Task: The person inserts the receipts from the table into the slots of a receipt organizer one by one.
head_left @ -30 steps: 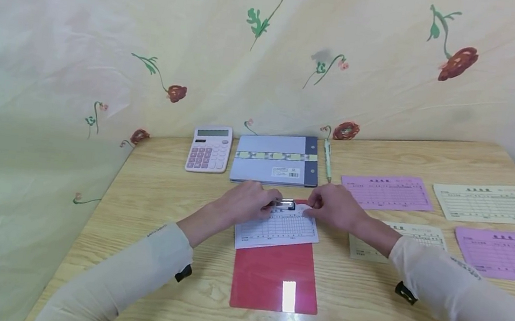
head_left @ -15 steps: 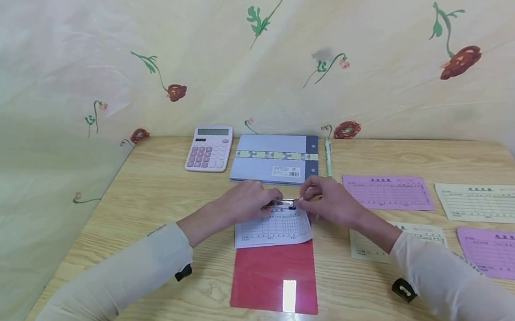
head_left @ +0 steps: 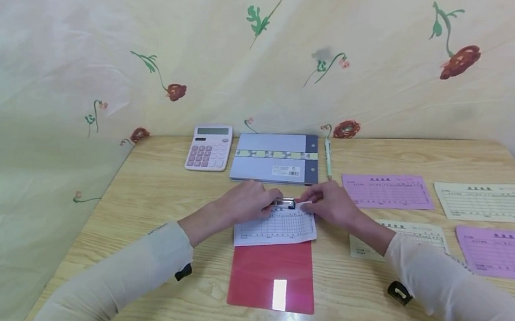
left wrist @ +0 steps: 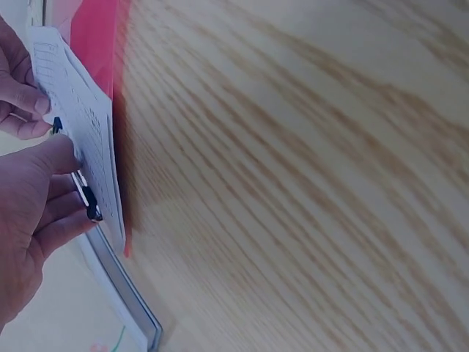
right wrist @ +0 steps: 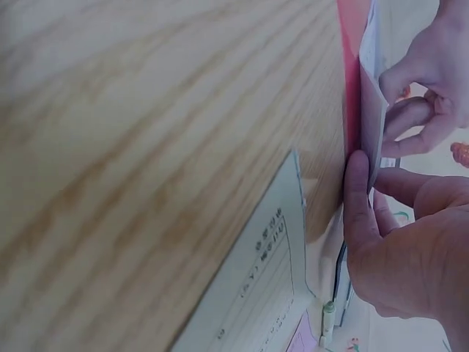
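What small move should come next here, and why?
Probably the right hand should nudge the white printed paper sheets square: they lie askew on the flat red clipboard, the right hand pinches them near their upper right corner, and the left hand grips the silver metal clip.

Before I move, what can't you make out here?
Head view: left end of the clip, hidden by the left hand.
Head view: fine print on the white paper, too small.
Head view: nearer purple slip, right end cut off by the edge.
Head view: middle of the nearer pale green slip, behind the right forearm.
Left wrist view: near end of the red clipboard, cut off by the top edge.
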`<state>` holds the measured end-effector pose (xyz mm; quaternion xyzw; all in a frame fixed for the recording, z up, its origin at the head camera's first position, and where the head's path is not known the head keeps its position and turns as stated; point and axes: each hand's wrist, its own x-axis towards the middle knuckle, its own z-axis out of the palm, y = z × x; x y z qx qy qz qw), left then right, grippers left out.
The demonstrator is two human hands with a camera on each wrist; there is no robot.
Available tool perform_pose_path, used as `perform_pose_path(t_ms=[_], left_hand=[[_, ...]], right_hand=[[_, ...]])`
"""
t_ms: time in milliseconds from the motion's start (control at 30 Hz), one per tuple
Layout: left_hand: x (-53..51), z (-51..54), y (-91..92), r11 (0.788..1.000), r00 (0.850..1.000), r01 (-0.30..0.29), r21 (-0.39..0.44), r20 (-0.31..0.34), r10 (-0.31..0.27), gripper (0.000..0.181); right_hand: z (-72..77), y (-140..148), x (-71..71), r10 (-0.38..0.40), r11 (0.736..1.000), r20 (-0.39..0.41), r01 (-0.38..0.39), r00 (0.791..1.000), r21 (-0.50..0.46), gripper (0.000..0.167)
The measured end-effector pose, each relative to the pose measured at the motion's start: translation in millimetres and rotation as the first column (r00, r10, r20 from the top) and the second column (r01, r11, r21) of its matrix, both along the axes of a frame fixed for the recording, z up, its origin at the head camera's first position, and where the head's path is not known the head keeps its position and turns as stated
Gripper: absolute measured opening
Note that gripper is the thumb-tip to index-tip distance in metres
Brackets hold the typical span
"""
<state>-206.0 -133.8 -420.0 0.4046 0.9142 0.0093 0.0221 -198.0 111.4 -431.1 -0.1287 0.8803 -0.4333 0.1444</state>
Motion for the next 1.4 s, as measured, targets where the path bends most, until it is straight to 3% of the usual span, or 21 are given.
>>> perform_pose_path(t_ms=[300,800,1400], left_hand=[[-1.9,2.9,1.5,1.000,0.999,-0.003,0.002,0.040,0.003,0.029],[-5.7,6.2,0.2,0.999,0.994,-0.013,0.038,0.109,0.009,0.027],[-6.4,6.6,2.2,0.999,0.995,-0.003,0.041,0.100,-0.001,0.024]], right_hand=[[0.4,-0.9,2.7,-0.020,0.999,0.001,0.020,1.000,-0.027,0.015],[3.1,-2.7,2.8,-0.063,0.994,0.074,0.069,0.995,-0.082,0.018],[1.1,-1.6,2.1,-0.077,0.989,0.101,0.089,0.992,-0.118,0.017]])
